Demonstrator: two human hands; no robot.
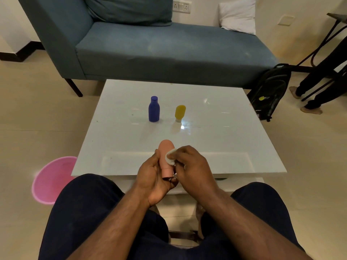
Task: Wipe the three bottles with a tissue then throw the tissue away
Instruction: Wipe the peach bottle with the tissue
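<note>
— On my feed: what colours are the three bottles?

— I see a dark blue bottle [154, 109], a yellow bottle [180, 112] with a pale cap, and a peach-pink bottle [166, 151] with a white tissue [170, 156] against it.

— And around them?

— From here, a glossy white table [216, 128], a plain pink bin [51, 180], a teal-blue sofa [150, 49] with a white pillow [238, 15], a black backpack [270, 92] with a yellow logo, beige floor tiles [37, 113].

glossy white low table [216, 139], blue bottle [154, 109] upright, yellow bottle [180, 112] cap-down just beside, apart
</note>
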